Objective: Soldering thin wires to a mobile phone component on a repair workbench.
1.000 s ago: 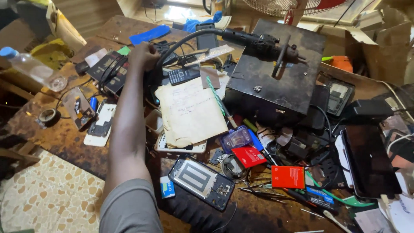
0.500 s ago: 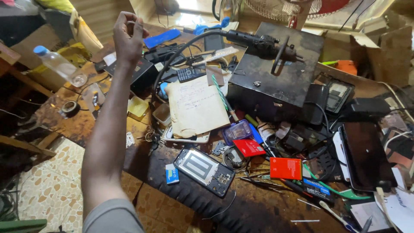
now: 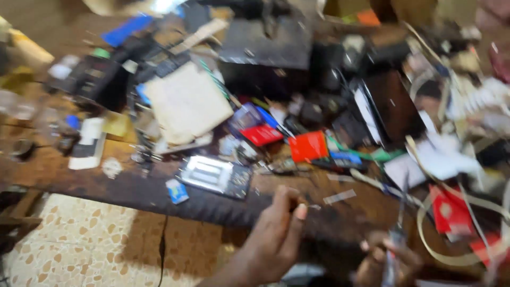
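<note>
The picture is motion-blurred. My left hand (image 3: 276, 234) is low in front of the workbench's near edge (image 3: 159, 194), thumb pressed against curled fingers; I make out nothing in the pinch. My right hand (image 3: 382, 260) is at the bottom right, closed around a thin dark tool (image 3: 396, 234) that points upward. A phone with its back off (image 3: 215, 175) lies on the bench just beyond my left hand. Beside it are a small blue card (image 3: 176, 190) and a red box (image 3: 308, 146).
The wooden bench is crowded: a paper pad (image 3: 186, 101), a black metal box (image 3: 265, 48), a dark tablet (image 3: 390, 103), a white phone (image 3: 87, 146), red packets (image 3: 449, 210), cables and white strips. A patterned tile floor (image 3: 79, 239) lies below left.
My left arm has come back from the far side of the bench to its near edge. The view has swung down and right, and my right hand with the tool has come into sight.
</note>
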